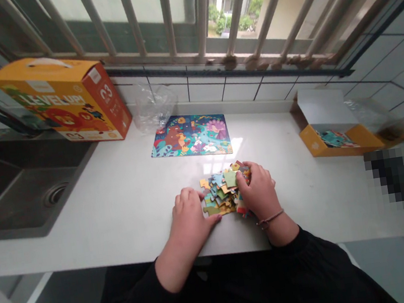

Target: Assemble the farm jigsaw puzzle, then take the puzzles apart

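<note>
A heap of jigsaw puzzle pieces (221, 194) in yellow, green, blue and red lies on the white counter between my hands. On its left side, my left hand (190, 218) rests with curved fingers at the edge and its thumb stretched apart along the near side. My right hand (259, 188) is closed over the right part of the heap, thumb by a light green piece (230, 179). How many pieces it grips is hidden. Beyond the heap, flat on the counter, is an assembled puzzle (192, 137) with animals on a dark blue and teal scene.
An orange puzzle box (63, 103) stands at the back left, beside the dark sink (16, 197). Clear plastic wrap (154, 105) lies near it. To the right sits an open box (317, 143) with more pieces inside. A blurred dark object (401, 178) lies at far right.
</note>
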A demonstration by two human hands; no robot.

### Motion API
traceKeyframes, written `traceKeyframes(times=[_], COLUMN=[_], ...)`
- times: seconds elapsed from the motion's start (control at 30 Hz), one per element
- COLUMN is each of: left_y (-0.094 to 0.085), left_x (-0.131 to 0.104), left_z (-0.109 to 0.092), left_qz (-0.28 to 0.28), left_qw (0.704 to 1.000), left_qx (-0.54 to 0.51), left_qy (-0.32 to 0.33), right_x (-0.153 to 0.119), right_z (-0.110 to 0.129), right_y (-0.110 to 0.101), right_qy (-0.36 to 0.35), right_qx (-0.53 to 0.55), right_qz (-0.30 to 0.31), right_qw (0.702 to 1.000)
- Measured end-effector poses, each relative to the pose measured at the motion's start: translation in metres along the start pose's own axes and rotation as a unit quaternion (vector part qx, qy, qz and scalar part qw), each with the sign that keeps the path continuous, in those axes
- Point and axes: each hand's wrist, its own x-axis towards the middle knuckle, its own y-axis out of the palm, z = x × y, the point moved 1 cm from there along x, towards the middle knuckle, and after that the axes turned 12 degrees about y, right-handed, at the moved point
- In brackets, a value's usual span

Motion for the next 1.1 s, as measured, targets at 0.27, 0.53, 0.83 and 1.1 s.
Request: traceKeyframes(times=[0.27,0.53,0.83,1.1], left_y=[-0.006,-0.014,0.009,0.009], left_x=[0.005,0.006,0.024,0.042], left_z=[0.004,-0.002,-0.021,-0.035], left_qz=[0.009,0.029,0.000,0.041], left_qw=[0.995,0.947,0.732,0.674], left_qx=[-0.091,-0.305,-0.658,-0.703], left_qy=[-0.034,-0.102,-0.176,-0.224], right_x=[0.001,0.002,0.007,0.009], right_z=[0.003,0.001,-0.004,-0.005], right_y=[0.000,0.001,0.002,0.005], right_qy=[0.019,0.022,0.038,0.039], right_qx=[0.003,0.020,0.115,0.206], right_qz=[0.002,-0.005,0.003,0.026], right_qw=[1.000,1.000,0.993,0.978])
